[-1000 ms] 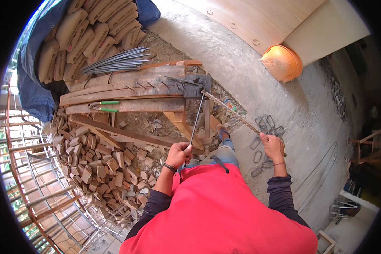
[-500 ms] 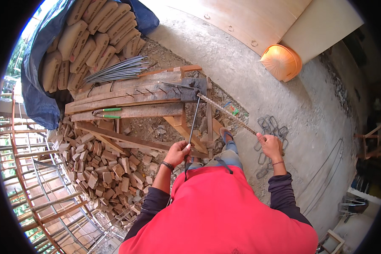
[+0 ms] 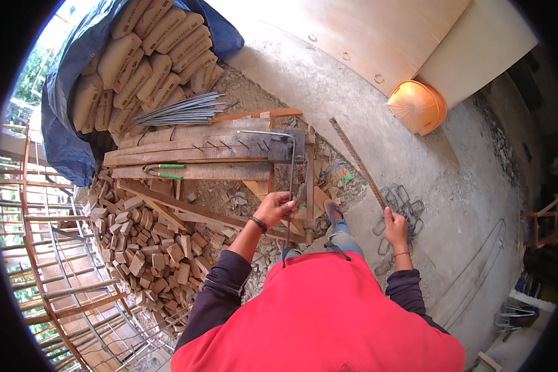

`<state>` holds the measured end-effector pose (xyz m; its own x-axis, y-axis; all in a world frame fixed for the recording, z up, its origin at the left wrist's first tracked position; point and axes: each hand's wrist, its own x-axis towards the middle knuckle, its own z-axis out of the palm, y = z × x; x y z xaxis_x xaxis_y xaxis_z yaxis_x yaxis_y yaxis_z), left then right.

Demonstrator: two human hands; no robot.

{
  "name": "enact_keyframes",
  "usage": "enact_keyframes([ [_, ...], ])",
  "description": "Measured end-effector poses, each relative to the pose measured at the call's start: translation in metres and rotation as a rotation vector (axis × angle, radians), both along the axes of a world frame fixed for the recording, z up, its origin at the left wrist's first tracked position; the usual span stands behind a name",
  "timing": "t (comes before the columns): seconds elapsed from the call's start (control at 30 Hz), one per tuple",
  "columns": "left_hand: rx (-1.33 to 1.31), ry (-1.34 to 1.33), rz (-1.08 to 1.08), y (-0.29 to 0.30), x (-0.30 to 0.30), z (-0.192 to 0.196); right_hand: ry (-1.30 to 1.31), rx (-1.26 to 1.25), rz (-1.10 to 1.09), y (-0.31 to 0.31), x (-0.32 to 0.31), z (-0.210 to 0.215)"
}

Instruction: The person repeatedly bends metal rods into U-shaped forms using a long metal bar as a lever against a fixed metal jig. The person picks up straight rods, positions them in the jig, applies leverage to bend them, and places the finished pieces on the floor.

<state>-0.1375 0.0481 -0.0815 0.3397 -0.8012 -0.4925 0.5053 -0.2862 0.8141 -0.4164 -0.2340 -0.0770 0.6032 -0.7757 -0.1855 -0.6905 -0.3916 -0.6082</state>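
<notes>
My left hand (image 3: pixel 274 211) is closed around a thin steel rod (image 3: pixel 292 177) whose far end is bent at a right angle to the left. That bent end lies over a dark metal plate (image 3: pixel 298 146) on the end of a wooden bench (image 3: pixel 186 159). A row of short metal pegs (image 3: pixel 227 146) sticks out of the bench beside it. In my right hand (image 3: pixel 395 228) is a longer ribbed steel bar (image 3: pixel 357 159), pointing forward and left, its far tip apart from the rod and the plate. Pincers with green handles (image 3: pixel 170 171) rest on the bench's near plank.
A bundle of straight rods (image 3: pixel 183 110) lies behind the bench, before stacked bags (image 3: pixel 149 77) under a blue tarp (image 3: pixel 65 149). Broken bricks (image 3: pixel 149 242) are heaped at left. Bent wire loops (image 3: pixel 409 208) lie on the floor by my right hand. An orange domed object (image 3: pixel 417 106) stands farther off.
The ribbed bar's far tip has come away from the plate and swung right. My left hand has moved forward and right with the rod, whose bent end now shows a sharper corner.
</notes>
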Motion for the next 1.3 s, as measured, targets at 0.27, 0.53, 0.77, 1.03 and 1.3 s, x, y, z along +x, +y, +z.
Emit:
enact_keyframes([
  [0.27,-0.343,0.063,0.222,-0.105,-0.026,0.026,-0.067,0.087,-0.098,-0.006,-0.022,-0.017],
  [0.53,-0.34,0.136,0.735,-0.175,-0.06,0.005,-0.025,0.109,-0.051,-0.05,-0.021,-0.026],
  [0.77,-0.313,0.297,0.998,-0.203,-0.053,-0.012,0.032,0.117,0.095,-0.111,0.007,-0.028],
  [1.03,-0.264,0.299,1.089,-0.212,-0.052,-0.008,0.054,0.121,0.322,-0.172,0.048,-0.023],
  [1.3,0.114,-0.095,0.785,-0.167,-0.044,0.018,0.051,0.137,0.387,-0.191,0.073,-0.032],
])
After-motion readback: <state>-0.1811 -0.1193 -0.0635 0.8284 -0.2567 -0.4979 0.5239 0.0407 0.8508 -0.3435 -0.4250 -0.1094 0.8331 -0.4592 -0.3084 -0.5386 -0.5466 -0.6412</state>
